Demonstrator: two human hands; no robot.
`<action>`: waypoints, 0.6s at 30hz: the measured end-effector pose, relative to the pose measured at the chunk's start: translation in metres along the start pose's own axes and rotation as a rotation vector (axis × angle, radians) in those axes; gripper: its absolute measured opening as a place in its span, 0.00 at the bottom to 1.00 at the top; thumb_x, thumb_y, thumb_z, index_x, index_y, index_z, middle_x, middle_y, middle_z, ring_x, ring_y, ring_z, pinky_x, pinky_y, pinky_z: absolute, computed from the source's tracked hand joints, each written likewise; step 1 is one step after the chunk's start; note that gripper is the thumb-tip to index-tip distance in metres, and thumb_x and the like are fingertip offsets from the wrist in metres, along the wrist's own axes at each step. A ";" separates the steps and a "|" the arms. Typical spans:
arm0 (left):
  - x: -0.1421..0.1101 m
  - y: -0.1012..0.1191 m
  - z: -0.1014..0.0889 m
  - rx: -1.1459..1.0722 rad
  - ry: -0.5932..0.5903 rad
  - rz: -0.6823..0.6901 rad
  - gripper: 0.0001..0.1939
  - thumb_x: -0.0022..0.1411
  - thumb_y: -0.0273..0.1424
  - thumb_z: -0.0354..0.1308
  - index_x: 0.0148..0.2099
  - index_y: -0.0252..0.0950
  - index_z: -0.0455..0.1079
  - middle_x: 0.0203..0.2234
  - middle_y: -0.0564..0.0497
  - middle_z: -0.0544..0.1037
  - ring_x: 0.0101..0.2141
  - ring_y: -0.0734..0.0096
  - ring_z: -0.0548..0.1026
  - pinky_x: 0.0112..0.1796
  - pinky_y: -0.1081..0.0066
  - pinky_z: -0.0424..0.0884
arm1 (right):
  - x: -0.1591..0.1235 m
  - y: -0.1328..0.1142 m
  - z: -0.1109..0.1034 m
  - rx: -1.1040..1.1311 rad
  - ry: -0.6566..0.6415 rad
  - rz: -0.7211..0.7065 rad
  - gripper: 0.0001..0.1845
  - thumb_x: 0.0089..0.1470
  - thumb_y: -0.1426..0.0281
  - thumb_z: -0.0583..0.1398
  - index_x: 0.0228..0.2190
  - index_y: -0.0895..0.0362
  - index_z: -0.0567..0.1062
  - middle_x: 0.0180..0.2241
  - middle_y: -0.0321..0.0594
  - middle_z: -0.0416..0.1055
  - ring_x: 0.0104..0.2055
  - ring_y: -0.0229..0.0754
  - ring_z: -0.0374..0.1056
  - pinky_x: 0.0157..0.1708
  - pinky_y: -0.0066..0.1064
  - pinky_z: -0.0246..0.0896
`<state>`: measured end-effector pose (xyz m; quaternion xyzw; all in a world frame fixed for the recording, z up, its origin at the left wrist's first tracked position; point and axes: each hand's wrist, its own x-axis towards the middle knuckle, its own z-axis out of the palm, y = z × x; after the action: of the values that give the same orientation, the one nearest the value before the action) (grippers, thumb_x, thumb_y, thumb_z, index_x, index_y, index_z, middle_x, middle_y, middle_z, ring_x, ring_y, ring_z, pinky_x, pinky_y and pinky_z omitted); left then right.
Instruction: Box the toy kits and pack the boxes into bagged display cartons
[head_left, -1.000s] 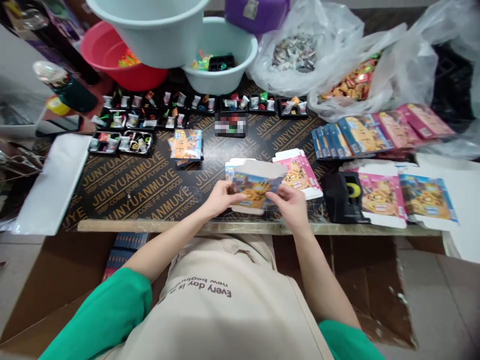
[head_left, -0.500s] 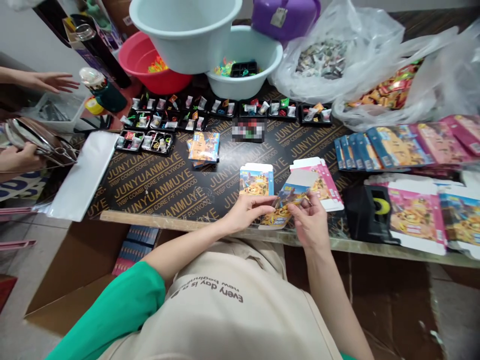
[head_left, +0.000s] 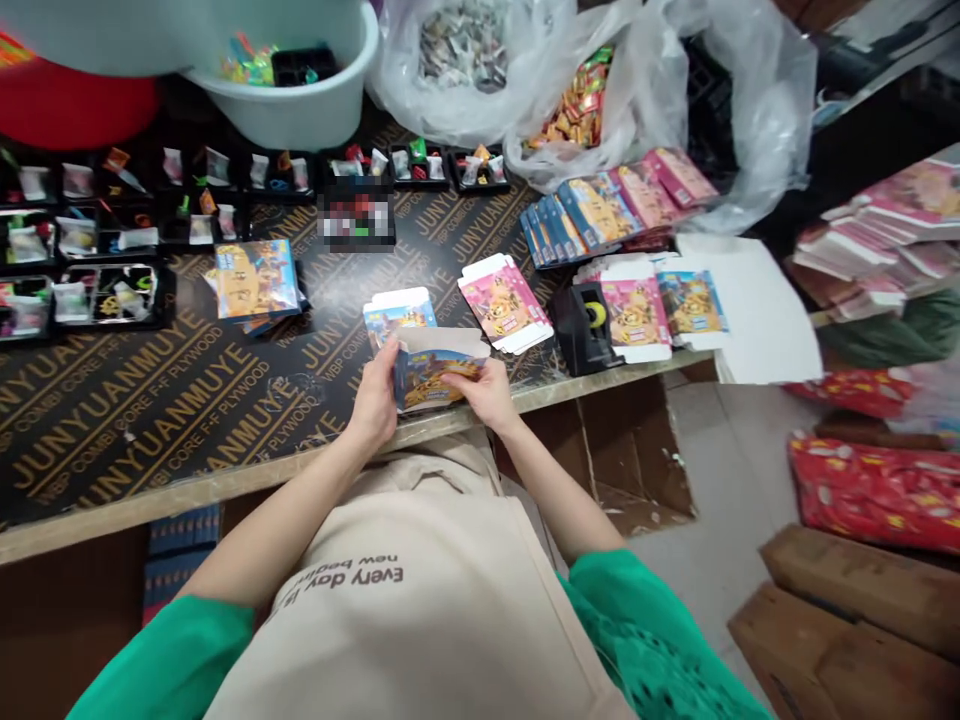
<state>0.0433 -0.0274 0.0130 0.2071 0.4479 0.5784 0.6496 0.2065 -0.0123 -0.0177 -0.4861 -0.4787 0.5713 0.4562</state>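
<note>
Near the table's front edge, my left hand (head_left: 376,394) grips the left side of a blue printed carton (head_left: 431,378). The fingers of my right hand (head_left: 486,392) pinch its right end. A pale flap stands up along the carton's top. Just behind it lies a flat blue carton (head_left: 397,308), partly covered by the one I hold. To the right is a flat pink carton (head_left: 507,303) with white flaps. A small stack of blue boxes (head_left: 256,280) sits to the left.
Black trays of small wrapped items (head_left: 105,295) line the left and back. A black tape dispenser (head_left: 589,330) stands right, beside more flat cartons (head_left: 634,312) and a row of boxes (head_left: 592,215). Behind are a pale tub (head_left: 300,115) and plastic bags (head_left: 525,100).
The view has swung to the right. My left hand has moved from the carton's top edge to grip its left side, and the carton has turned more level and opened out.
</note>
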 end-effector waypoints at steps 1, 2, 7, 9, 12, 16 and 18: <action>0.000 0.000 0.003 -0.016 0.009 0.004 0.27 0.52 0.53 0.68 0.42 0.35 0.79 0.34 0.50 0.84 0.38 0.62 0.82 0.43 0.67 0.76 | -0.002 0.003 0.003 0.002 0.017 -0.007 0.28 0.36 0.52 0.75 0.36 0.56 0.81 0.39 0.42 0.82 0.43 0.49 0.77 0.52 0.43 0.71; 0.000 0.000 0.004 -0.002 0.017 0.030 0.25 0.51 0.51 0.69 0.40 0.35 0.80 0.33 0.50 0.84 0.38 0.62 0.81 0.43 0.68 0.76 | -0.003 0.005 0.007 0.017 0.042 -0.019 0.31 0.37 0.48 0.73 0.39 0.55 0.80 0.41 0.42 0.81 0.46 0.49 0.76 0.53 0.43 0.70; 0.002 -0.001 -0.010 0.236 -0.034 0.213 0.17 0.58 0.45 0.66 0.31 0.35 0.79 0.26 0.54 0.80 0.32 0.68 0.78 0.38 0.71 0.73 | -0.007 0.008 0.023 0.220 0.143 0.001 0.46 0.50 0.29 0.46 0.45 0.52 0.77 0.45 0.44 0.78 0.57 0.50 0.71 0.54 0.41 0.68; 0.004 0.003 -0.019 0.382 -0.069 0.273 0.13 0.59 0.40 0.65 0.31 0.35 0.79 0.26 0.55 0.79 0.31 0.72 0.75 0.38 0.72 0.70 | -0.005 0.003 0.024 0.262 0.220 0.045 0.40 0.52 0.32 0.48 0.39 0.52 0.78 0.40 0.42 0.79 0.54 0.49 0.72 0.52 0.41 0.69; 0.006 0.014 -0.022 0.415 -0.109 0.273 0.09 0.53 0.31 0.67 0.38 0.36 0.80 0.30 0.54 0.81 0.33 0.73 0.75 0.39 0.74 0.70 | -0.001 -0.013 0.017 0.282 0.199 0.110 0.18 0.47 0.52 0.63 0.26 0.54 0.77 0.31 0.38 0.78 0.44 0.48 0.74 0.46 0.38 0.69; 0.000 0.024 -0.008 0.222 -0.101 0.182 0.14 0.43 0.25 0.67 0.36 0.37 0.79 0.31 0.53 0.82 0.32 0.73 0.76 0.35 0.74 0.70 | 0.001 -0.038 0.013 0.309 0.104 0.086 0.04 0.39 0.71 0.61 0.23 0.54 0.76 0.27 0.33 0.76 0.34 0.41 0.72 0.40 0.32 0.68; -0.004 0.022 0.003 0.133 -0.011 0.251 0.10 0.42 0.22 0.65 0.30 0.37 0.77 0.27 0.54 0.81 0.30 0.73 0.77 0.37 0.73 0.72 | -0.002 -0.044 0.019 0.315 0.150 -0.017 0.08 0.39 0.73 0.60 0.26 0.54 0.77 0.28 0.32 0.78 0.36 0.41 0.73 0.43 0.34 0.68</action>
<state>0.0334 -0.0253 0.0330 0.3074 0.4522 0.6228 0.5595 0.1902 -0.0110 0.0274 -0.4459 -0.3520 0.5973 0.5661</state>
